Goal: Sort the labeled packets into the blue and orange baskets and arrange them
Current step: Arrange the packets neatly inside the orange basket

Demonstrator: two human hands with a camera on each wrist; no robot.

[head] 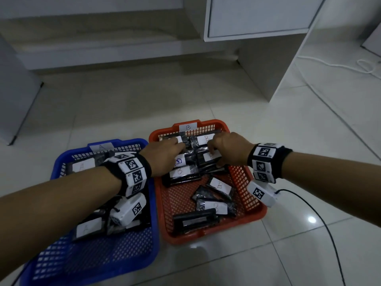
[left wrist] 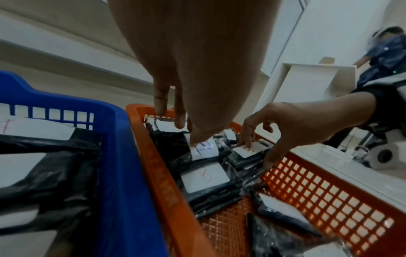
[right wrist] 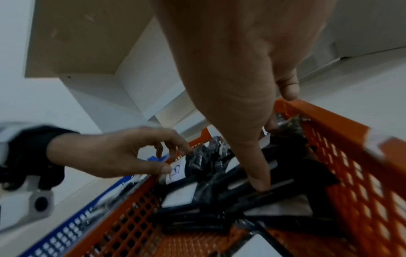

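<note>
Bare forearms wear black wristbands [head: 270, 162] tiled with white black-patterned marker squares, each carrying a white camera block [head: 128, 210] beneath.

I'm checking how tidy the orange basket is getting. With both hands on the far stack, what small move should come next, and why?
Probably draw one loose packet from the near half up against the far stack. Both the left hand and right hand rest fingers on the aligned B packets at the far end of the orange basket, while several near packets lie skewed and overlapping.
</note>
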